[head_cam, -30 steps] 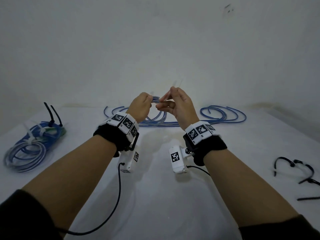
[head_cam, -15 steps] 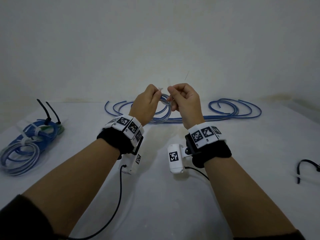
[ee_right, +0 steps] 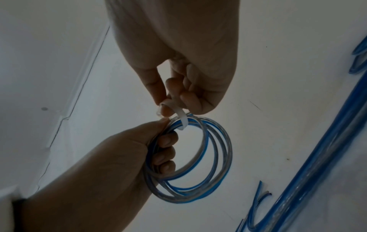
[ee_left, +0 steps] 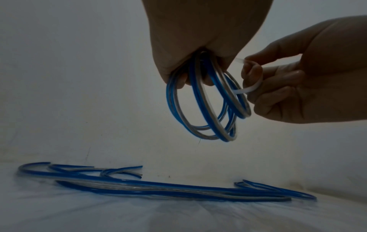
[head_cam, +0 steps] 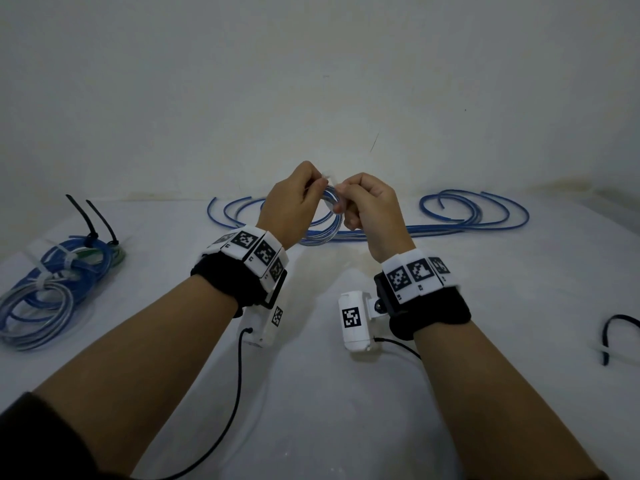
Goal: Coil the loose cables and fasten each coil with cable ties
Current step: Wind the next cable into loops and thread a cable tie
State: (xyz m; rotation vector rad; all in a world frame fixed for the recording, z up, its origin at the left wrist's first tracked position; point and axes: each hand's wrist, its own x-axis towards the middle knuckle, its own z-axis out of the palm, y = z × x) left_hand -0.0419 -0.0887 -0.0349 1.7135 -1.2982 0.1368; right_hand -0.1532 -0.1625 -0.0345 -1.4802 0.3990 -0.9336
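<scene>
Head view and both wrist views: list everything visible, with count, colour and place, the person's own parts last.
held coil: one, blue and clear-grey, in the air between both hands
white cable tie: one, looped round the held coil
loose cables: several, blue, far side of the table
tied coils: a pile, blue and grey, left, fastened with white and black ties
black cable tie: one visible, right edge
table: white
left hand: grips the held coil
right hand: pinches the white cable tie

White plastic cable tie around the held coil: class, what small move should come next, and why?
Probably pull the white plastic cable tie snug. The right hand pinches it looped around the blue-and-clear coiled cable that the left hand grips; the loop looks slack.
</scene>
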